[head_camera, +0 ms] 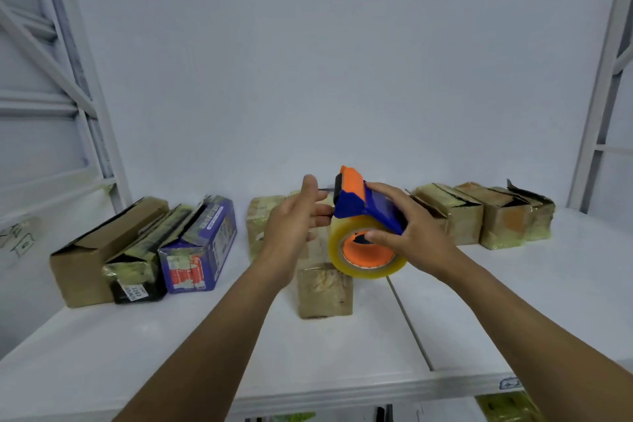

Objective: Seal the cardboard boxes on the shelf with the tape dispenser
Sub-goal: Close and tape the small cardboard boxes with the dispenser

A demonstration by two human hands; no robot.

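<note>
white shelf board (513,301) runs wide l to r, w/ a plain white back wall (325,62) behind and lots of bare air above the goods. sides are bounded by pale metal uprights: left upright (85,96) w/ diagonal braces, right upright (596,96) at the far side. a seam (407,322) cuts the board from the ctr toward the front edge, just r of the middle. bare board lies in front of the boxes, and wide gaps sit either side of the ctr boxes.

tape dispenser (363,205) is held up in the air over the ctr of the shelf, above a small taped box (325,291) and apart from it. it has a blue body, an orange guard at the far top end w/ a black strip beside it, and an orange core. the clear yellowish tape roll (342,260) sits at its lower near side, tilted toward the camera. right hand (411,233) is clamped on it: fingers over the blue body, thumb hooked into the orange core. left hand (294,219) is just beside the cutter end, fingers loose and mostly straight, thumb up and apart. whether the tips touch tape, can't tell.

boxes: at l, a brown cardboard box (82,271) w/ flaps ajar, a black-taped box (137,271) and a blue printed box (198,250) stand side by side, touching. behind the left hand is a taller taped box (260,226). at r, a row of cardboard boxes (479,212) w/ raised flaps stands near the back wall.
</note>
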